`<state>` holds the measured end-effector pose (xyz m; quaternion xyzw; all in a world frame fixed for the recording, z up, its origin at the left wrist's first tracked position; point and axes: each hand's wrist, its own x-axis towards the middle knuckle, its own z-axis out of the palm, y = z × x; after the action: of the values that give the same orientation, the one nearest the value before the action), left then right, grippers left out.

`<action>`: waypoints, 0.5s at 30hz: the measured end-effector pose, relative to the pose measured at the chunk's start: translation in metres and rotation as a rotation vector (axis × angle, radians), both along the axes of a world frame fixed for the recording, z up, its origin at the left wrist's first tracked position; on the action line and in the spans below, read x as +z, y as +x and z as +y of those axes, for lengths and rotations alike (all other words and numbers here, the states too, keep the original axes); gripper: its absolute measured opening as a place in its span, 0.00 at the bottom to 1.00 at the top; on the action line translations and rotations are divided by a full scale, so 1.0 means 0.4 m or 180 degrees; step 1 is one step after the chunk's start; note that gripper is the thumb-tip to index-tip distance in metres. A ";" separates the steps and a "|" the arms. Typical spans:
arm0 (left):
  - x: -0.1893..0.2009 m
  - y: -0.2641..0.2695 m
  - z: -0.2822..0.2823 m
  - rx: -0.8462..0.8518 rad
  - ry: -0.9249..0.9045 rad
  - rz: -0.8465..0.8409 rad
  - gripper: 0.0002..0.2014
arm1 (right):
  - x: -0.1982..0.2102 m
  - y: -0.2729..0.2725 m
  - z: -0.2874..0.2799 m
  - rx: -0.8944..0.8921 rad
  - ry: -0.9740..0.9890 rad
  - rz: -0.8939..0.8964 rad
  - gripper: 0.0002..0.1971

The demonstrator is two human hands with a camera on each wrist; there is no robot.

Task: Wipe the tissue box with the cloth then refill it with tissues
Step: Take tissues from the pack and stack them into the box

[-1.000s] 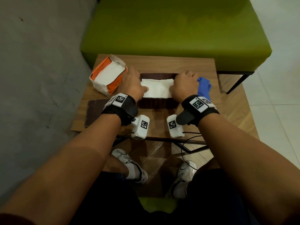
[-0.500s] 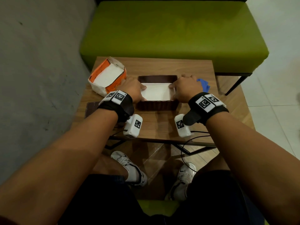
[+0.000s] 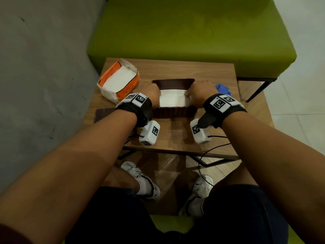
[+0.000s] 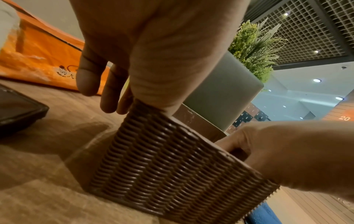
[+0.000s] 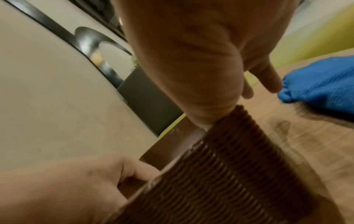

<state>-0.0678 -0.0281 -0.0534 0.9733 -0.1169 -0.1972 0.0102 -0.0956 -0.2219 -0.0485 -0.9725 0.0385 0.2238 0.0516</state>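
pressing white tissues (image 3: 173,100) down into the box (image 3: 174,112) on the desk (image 3: 175,138), both hands (image 3: 153,95) (image 3: 200,93) curl fingers over its ends. cloth (image 3: 222,89) lies aside, so wiping seems done; lid (image 3: 103,114) remains off.

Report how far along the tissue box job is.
Wiping looks done: blue cloth lies aside on the table. In hand: left hand and right hand press the tissues into the woven tissue box. Left: its lid, still off.
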 end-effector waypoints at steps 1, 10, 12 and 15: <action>0.004 -0.002 0.003 -0.0016 -0.0038 0.0014 0.25 | 0.006 -0.008 -0.007 0.0109 0.0066 0.0055 0.25; 0.054 -0.042 0.075 0.0702 -0.1624 -0.0015 0.20 | 0.110 -0.101 -0.039 0.0170 0.0675 -0.1041 0.12; 0.078 -0.042 0.112 0.1106 -0.2009 -0.0364 0.06 | 0.144 -0.100 -0.027 0.0142 0.0840 -0.1250 0.11; 0.092 0.008 0.190 0.1740 -0.2438 -0.0642 0.11 | 0.204 -0.067 0.027 0.0238 0.1263 -0.1340 0.10</action>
<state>-0.0646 0.0479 -0.0168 0.9089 0.0787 -0.0346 0.4080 -0.1223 -0.2111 0.0332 -0.9692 -0.0535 0.0220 0.2394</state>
